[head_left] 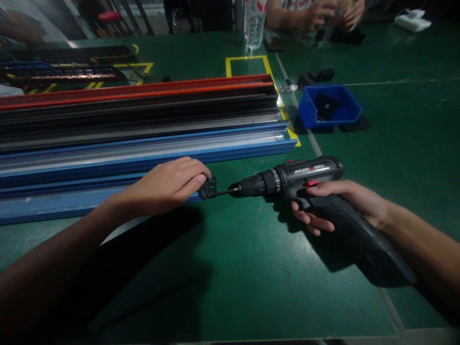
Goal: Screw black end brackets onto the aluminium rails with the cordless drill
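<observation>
Green tabletop spreads along the bottom edge, both bare forearms reaching over it. On the right, the right hand is closed around the grip of a black cordless drill, its thumb beside a red switch and its other fingers curled below, near the trigger. The drill lies sideways, chuck to the left, and its long thin bit reaches the lower part of a small slotted black plate. That plate is at the right end of the nearest blue rail. The left hand rests over this end, fingers together, thumb and fingertips against the plate; whether they pinch it cannot be told.

Just behind runs a second blue rail, then black rails and a red rail, roughly parallel. Yellow tape shows beyond their right ends. To the right sits a blue bin with a dark piece inside. Farther back stand a clear bottle and, beside it, another person's hands, blurred. A red stool shows at far left.
</observation>
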### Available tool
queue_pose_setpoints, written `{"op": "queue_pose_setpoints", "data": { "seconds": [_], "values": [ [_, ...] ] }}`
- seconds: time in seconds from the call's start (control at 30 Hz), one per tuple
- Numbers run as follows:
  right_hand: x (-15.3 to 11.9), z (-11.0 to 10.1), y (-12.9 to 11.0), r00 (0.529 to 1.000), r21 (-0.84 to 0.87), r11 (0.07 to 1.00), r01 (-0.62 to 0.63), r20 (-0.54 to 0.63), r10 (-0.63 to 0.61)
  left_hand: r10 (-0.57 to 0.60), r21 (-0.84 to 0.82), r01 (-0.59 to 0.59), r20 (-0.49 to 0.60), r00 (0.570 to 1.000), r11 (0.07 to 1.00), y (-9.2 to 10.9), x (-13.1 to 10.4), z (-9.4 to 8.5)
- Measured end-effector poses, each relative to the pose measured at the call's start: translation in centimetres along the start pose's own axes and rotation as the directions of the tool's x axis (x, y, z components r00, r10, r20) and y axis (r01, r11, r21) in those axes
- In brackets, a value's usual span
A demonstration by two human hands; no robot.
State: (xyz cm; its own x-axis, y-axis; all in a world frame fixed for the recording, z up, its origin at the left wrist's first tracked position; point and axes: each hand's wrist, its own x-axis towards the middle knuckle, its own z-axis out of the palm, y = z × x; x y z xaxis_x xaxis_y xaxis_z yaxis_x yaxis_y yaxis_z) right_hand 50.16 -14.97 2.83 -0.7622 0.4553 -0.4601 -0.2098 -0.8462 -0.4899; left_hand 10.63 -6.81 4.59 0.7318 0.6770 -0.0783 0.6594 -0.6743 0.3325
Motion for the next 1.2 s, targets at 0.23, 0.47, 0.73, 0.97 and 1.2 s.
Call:
{"op": "queue_pose_setpoints", "data": {
  "seconds": [0.23, 0.47, 0.73, 0.97, 1.2],
  "values": [
    [0.05, -0.06, 0.01, 0.999, 0.011, 1.0, 0.016, 0.029, -0.016, -0.049, -0.021, 0.049, 0.005, 0.999, 0.999, 0.05, 0.0, 0.06],
    [-0.01, 0.07, -0.07, 0.999, 0.044, 0.999, -0.003, 0.032, 0.001, -0.054, -0.019, 0.054, 0.018, 0.998, 0.998, -0.03, 0.02, -0.03],
    [-0.08, 0.14, 0.0, 0.999, 0.06, 0.998, -0.005, 0.035, 0.003, -0.05, -0.02, 0.05, 0.014, 0.999, 0.999, 0.18, 0.0, -0.11],
    [-0.13, 0.28, -0.09, 0.999, 0.068, 0.998, -0.012, 0.035, 0.009, -0.031, -0.027, 0.032, 0.017, 0.999, 0.999, 0.12, 0.1, -0.05],
    [-0.15, 0.09, 0.06, 1.0, 0.064, 0.998, -0.009, 0.029, 0.008, -0.006, -0.022, 0.007, 0.016, 1.0, 1.0, -0.09, 0.02, 0.08]
  ]
}}
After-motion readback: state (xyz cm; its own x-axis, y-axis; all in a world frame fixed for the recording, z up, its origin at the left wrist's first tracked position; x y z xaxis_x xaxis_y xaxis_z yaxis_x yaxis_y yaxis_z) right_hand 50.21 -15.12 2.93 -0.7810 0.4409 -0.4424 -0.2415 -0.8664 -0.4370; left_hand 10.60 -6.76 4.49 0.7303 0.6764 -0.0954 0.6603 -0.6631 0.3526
